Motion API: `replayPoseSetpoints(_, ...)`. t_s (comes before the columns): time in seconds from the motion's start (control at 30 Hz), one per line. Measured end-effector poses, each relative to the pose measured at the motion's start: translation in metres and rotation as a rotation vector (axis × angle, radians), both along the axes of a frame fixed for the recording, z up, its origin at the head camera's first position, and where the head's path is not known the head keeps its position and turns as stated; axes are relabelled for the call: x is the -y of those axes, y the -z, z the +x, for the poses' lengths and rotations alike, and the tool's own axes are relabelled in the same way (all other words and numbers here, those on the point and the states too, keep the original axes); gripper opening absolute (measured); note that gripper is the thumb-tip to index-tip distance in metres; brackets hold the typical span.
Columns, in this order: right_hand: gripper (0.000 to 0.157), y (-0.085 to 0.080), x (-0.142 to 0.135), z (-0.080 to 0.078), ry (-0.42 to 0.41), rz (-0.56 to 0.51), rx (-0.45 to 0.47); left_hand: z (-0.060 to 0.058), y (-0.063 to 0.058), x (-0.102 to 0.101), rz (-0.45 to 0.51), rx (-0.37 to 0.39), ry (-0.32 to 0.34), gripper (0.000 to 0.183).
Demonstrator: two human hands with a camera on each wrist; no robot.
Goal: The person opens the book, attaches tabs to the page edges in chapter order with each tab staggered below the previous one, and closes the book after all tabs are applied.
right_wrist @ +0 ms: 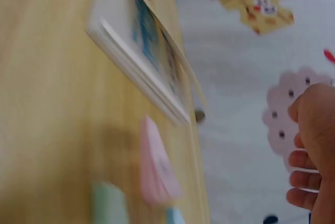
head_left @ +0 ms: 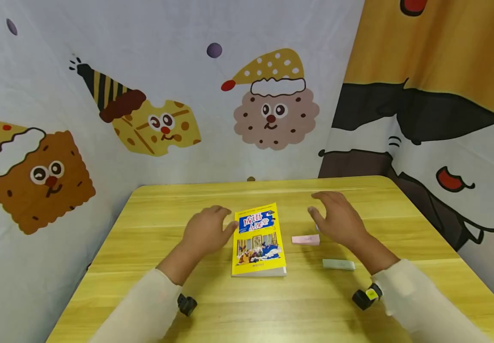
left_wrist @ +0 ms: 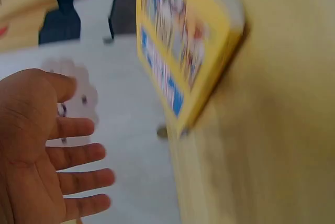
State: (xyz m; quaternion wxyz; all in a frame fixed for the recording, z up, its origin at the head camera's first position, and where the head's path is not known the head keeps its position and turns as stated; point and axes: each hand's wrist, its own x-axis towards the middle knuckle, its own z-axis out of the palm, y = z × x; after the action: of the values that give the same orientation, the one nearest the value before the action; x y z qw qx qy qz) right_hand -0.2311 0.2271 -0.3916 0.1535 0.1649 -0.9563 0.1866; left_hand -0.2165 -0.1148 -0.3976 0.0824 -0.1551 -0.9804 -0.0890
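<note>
A yellow paperback book with a blue title block and a colour picture lies near the middle of the table. Its front cover stands a little raised from the pages in the right wrist view. My left hand hovers at the book's left side, fingers spread and empty, the thumb tip overlapping the cover's edge in the head view. Beyond the pink folded paper slip, my right hand is held over the table with loosely bent fingers and nothing in them. A blue slip is mostly hidden beneath it in the head view.
A pale green folded slip lies nearer me, right of the book. The wooden table meets a cartoon-printed cloth at its far edge. Dark wrist cameras hang below both sleeves.
</note>
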Motion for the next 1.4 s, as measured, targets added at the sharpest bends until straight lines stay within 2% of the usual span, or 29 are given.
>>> replayPoseSetpoints(0.13,0.043,0.012,0.018,0.025,-0.012,-0.01,0.037,0.028,0.008,-0.016,-0.004,0.018,0.078,0.046)
replayPoseSetpoints(0.23,0.04,0.024,0.027,0.04,-0.013,-0.031,0.072,0.044,0.016,-0.025,0.006,0.015,0.127,0.042)
replayPoseSetpoints(0.4,0.03,0.046,0.038,0.056,-0.037,-0.045,0.096,0.059,0.029,-0.034,0.026,0.072,0.12,0.051)
replayPoseSetpoints(0.47,0.025,0.053,0.041,0.061,-0.065,-0.039,0.104,0.062,0.035,-0.038,0.03,0.116,0.094,0.06)
replayPoseSetpoints(0.63,0.015,0.063,0.049,0.069,-0.2,-0.031,0.088,0.062,0.044,-0.044,0.044,0.199,0.051,0.075)
replayPoseSetpoints(0.7,0.015,0.065,0.051,0.072,-0.246,-0.038,0.07,0.061,0.047,-0.046,0.05,0.211,0.041,0.076)
replayPoseSetpoints(0.8,0.024,0.069,0.054,0.074,-0.276,-0.07,0.062,0.061,0.049,-0.047,0.051,0.207,0.038,0.072)
replayPoseSetpoints(0.97,0.046,0.077,0.054,0.079,-0.289,-0.087,0.104,0.062,0.051,-0.046,0.042,0.18,0.044,0.064)
replayPoseSetpoints(1.17,0.049,0.088,0.054,0.081,-0.341,-0.025,0.153,0.065,0.051,-0.045,0.082,0.149,0.012,0.061)
replayPoseSetpoints(1.3,0.047,0.09,0.053,0.081,-0.371,-0.023,0.164,0.069,0.048,-0.045,0.145,0.075,-0.06,0.063)
replayPoseSetpoints(1.4,0.045,0.09,0.053,0.08,-0.374,-0.007,0.166,0.071,0.043,-0.042,0.189,-0.042,-0.149,0.065)
